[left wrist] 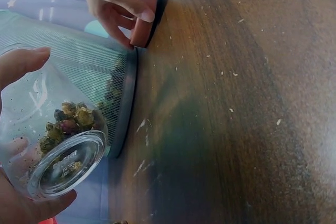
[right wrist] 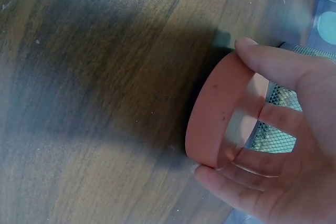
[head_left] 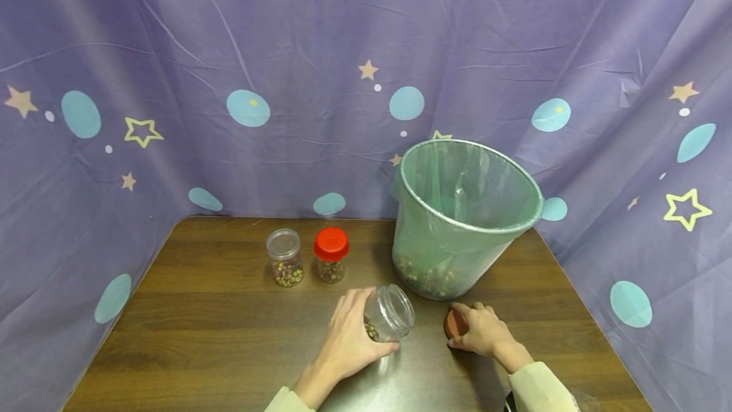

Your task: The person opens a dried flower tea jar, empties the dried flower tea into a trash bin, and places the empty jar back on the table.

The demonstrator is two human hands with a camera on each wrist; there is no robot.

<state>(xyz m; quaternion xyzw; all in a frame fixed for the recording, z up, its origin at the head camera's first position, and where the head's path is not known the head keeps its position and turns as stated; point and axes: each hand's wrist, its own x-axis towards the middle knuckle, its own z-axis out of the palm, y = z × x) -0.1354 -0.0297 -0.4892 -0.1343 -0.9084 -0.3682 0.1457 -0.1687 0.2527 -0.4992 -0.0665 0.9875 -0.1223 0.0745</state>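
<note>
In the head view my left hand [head_left: 347, 334] grips a clear jar [head_left: 393, 311] round its side. The jar has no lid on and tilts, its mouth toward the right. Dried flower buds [left wrist: 68, 124] lie low inside it, above the thick base, in the left wrist view. My right hand [head_left: 485, 330] holds a reddish-brown round lid [head_left: 455, 324] by its rim, thumb on one side and fingers on the other. The lid [right wrist: 218, 111] is at the tabletop, right of the jar; whether it touches the wood I cannot tell.
A mesh wastebasket [head_left: 434, 247] with a green liner stands behind both hands, dried bits at its bottom. A clear-lidded jar [head_left: 284, 258] and a red-lidded jar [head_left: 331, 254], both with dried buds, stand at the back left. Small crumbs dot the wooden table [head_left: 217, 336].
</note>
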